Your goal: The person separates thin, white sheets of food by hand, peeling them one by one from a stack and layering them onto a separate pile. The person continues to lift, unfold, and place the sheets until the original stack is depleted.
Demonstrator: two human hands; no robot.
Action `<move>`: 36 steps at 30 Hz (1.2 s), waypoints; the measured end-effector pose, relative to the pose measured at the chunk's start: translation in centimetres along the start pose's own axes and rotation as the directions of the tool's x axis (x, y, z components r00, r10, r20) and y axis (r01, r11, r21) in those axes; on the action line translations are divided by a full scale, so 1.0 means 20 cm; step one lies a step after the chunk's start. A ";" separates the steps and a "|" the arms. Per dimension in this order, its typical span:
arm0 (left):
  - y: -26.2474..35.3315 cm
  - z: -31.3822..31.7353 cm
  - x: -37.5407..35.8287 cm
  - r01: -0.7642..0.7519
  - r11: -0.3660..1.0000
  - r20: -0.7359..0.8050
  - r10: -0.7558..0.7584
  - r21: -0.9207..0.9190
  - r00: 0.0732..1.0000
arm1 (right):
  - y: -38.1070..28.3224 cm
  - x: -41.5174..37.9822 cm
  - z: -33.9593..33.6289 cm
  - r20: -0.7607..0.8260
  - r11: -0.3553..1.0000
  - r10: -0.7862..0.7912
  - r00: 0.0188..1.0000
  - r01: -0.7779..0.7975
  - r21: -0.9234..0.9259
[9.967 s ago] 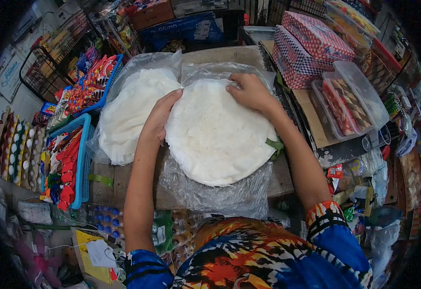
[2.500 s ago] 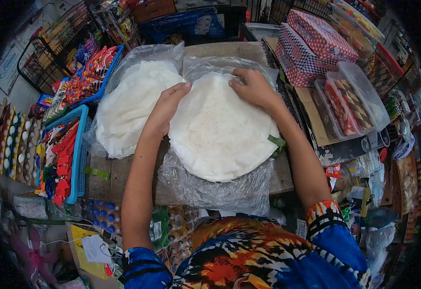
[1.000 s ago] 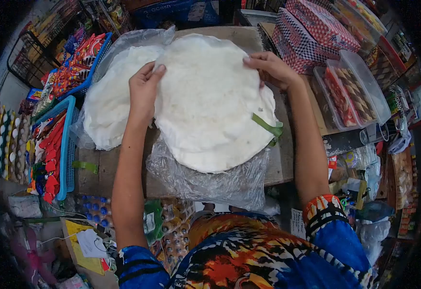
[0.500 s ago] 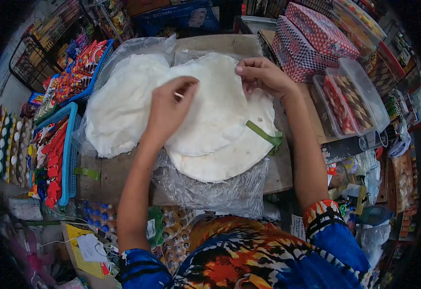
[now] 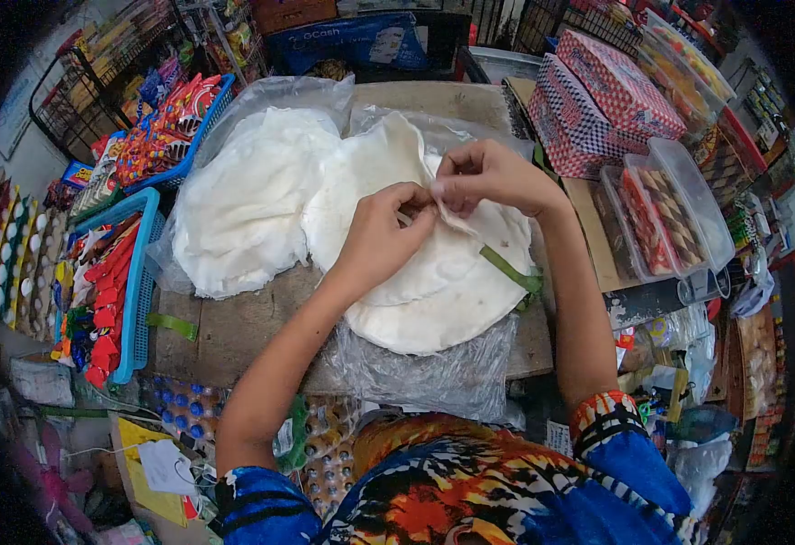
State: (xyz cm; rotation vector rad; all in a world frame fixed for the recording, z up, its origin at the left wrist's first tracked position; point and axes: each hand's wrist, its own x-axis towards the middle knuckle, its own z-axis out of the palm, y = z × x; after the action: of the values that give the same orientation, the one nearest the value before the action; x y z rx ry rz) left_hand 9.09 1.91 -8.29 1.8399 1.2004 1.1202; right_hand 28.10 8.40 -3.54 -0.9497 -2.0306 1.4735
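Thin, round white wrappers lie in two overlapping piles, the left pile (image 5: 238, 204) and the right pile (image 5: 429, 313), on clear plastic. At the right pile, the top wrapper (image 5: 375, 159) has its right side lifted and curling up. My right hand (image 5: 502, 177) pinches this raised edge between thumb and fingers. Close against it, my left hand (image 5: 384, 234) has its fingers closed at the same edge, apparently pinching it too; the fingertips are partly hidden. A green strip (image 5: 506, 270) lies across the right side of the lower wrapper.
The wooden board (image 5: 234, 331) carries the piles and another green strip (image 5: 172, 325). Blue baskets (image 5: 148, 291) of packaged snacks stand at left. Checkered boxes (image 5: 588, 104) and a clear tub (image 5: 675, 213) of rolled wafers stand at right. Bottles (image 5: 188, 409) sit below the board.
My left hand has moved right across the top wrapper to meet my right hand. The wrapper's right side has been lifted and folded inward. The whole view has shifted slightly.
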 end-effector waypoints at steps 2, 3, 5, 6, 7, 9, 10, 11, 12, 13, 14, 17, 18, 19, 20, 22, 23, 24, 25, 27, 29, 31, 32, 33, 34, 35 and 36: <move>0.00 0.00 0.00 0.018 1.000 0.006 -0.018 -0.018 1.000 | -0.02 -0.01 0.00 0.009 0.980 0.070 0.997 -0.068 -0.186; 0.00 0.00 0.00 0.004 1.000 0.000 -0.004 -0.029 1.000 | -0.02 -0.01 0.00 0.009 0.981 0.068 0.998 -0.065 -0.185; -0.01 0.00 0.00 -0.014 0.999 -0.006 0.013 -0.036 1.000 | -0.01 -0.01 -0.01 -0.015 0.990 0.082 0.996 -0.084 -0.117; -0.03 0.00 0.01 0.015 0.997 0.004 -0.014 -0.079 1.000 | -0.01 -0.02 -0.02 -0.016 0.990 0.080 0.997 -0.081 -0.117; -0.04 0.01 0.02 0.043 0.992 0.015 -0.042 -0.122 0.999 | 0.00 -0.02 -0.02 0.005 0.997 0.053 0.999 -0.053 -0.058; -0.01 0.00 0.02 0.066 0.985 0.020 -0.064 -0.162 0.998 | 0.01 -0.01 -0.03 0.024 1.000 0.022 0.999 -0.022 0.000; 0.00 0.00 0.02 0.092 0.975 0.027 -0.088 -0.204 0.996 | 0.01 -0.01 -0.02 0.016 1.000 0.012 1.000 -0.012 0.029; 0.01 -0.01 0.02 0.090 0.975 0.025 -0.086 -0.202 0.996 | 0.01 -0.01 -0.02 0.008 0.998 0.002 1.000 -0.002 0.058; 0.01 -0.01 0.02 0.125 0.969 0.028 -0.121 -0.212 0.992 | 0.00 -0.01 0.00 0.009 0.998 -0.001 1.000 0.000 0.057; 0.01 -0.02 0.02 0.160 0.961 0.031 -0.157 -0.223 0.987 | 0.00 0.00 0.02 0.022 0.999 -0.032 0.999 0.031 0.042; 0.00 -0.03 0.02 0.161 0.962 0.028 -0.158 -0.222 0.987 | -0.01 0.00 0.03 0.036 0.998 -0.062 0.997 0.061 0.029; -0.07 -0.12 0.05 0.132 0.941 -0.065 -0.160 -0.311 0.985 | -0.02 -0.02 -0.01 -0.136 0.999 -0.049 0.990 0.046 -0.024; -0.10 -0.19 0.07 0.089 0.954 -0.182 -0.145 -0.288 0.973 | -0.02 -0.03 -0.05 -0.269 0.995 -0.057 0.962 0.033 -0.093; -0.14 -0.29 0.08 0.033 0.980 -0.332 -0.098 -0.194 0.938 | 0.01 -0.04 -0.12 -0.346 0.981 -0.058 0.936 -0.010 -0.193; -0.17 -0.39 0.08 -0.031 0.992 -0.431 -0.024 -0.121 0.902 | 0.02 -0.07 -0.16 -0.380 0.995 -0.016 0.925 -0.021 -0.093; -0.16 -0.45 0.08 -0.039 0.982 -0.442 -0.048 -0.187 0.896 | 0.01 -0.11 -0.22 -0.389 1.000 0.014 0.921 -0.020 -0.013; -0.14 -0.47 0.09 -0.048 0.965 -0.444 -0.073 -0.256 0.893 | -0.01 -0.10 -0.20 -0.388 1.000 0.004 0.922 -0.012 -0.018; -0.09 -0.43 0.09 0.058 0.960 -0.334 -0.151 -0.273 0.930 | -0.02 -0.10 -0.16 -0.318 1.000 -0.028 0.948 0.030 0.000; -0.04 -0.37 0.08 0.141 0.940 -0.186 -0.206 -0.311 0.961 | -0.04 -0.08 -0.11 -0.250 0.997 -0.059 0.967 0.067 0.024; 0.02 -0.23 0.06 0.179 0.945 0.095 -0.159 -0.273 0.983 | -0.03 -0.04 -0.03 -0.140 0.988 -0.114 0.984 0.128 0.090; 0.07 -0.16 0.03 0.205 0.961 0.224 -0.161 -0.188 0.961 | -0.03 0.00 0.05 -0.081 0.983 -0.136 0.987 0.144 0.116; 0.05 -0.15 0.02 0.164 0.971 0.174 -0.133 -0.175 0.976 | -0.05 0.01 0.10 -0.055 0.984 -0.152 0.987 0.156 0.082; 0.04 -0.15 0.02 0.124 0.979 0.122 -0.105 -0.160 0.987 | -0.06 0.01 0.12 -0.027 0.984 -0.168 0.985 0.169 0.049; 0.04 -0.16 0.02 0.121 0.980 0.117 -0.103 -0.160 0.988 | -0.07 0.01 0.12 -0.024 0.984 -0.170 0.985 0.171 0.045; 0.04 -0.17 0.02 0.129 0.968 0.137 -0.101 -0.213 0.985 | -0.07 0.01 0.13 -0.050 0.988 -0.151 0.987 0.153 0.037; 0.03 -0.19 0.03 0.138 0.954 0.155 -0.099 -0.267 0.983 | -0.08 0.01 0.13 -0.075 0.991 -0.130 0.989 0.133 0.029; 0.02 -0.20 0.03 0.138 0.953 0.151 -0.100 -0.269 0.983 | -0.09 0.00 0.12 -0.071 0.991 -0.130 0.989 0.132 0.027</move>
State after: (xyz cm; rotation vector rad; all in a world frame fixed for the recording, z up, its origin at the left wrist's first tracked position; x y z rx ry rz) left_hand 5.66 2.59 -6.06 1.5808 1.0054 1.0214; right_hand 25.94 6.55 -2.69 -0.8260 -1.9749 1.3805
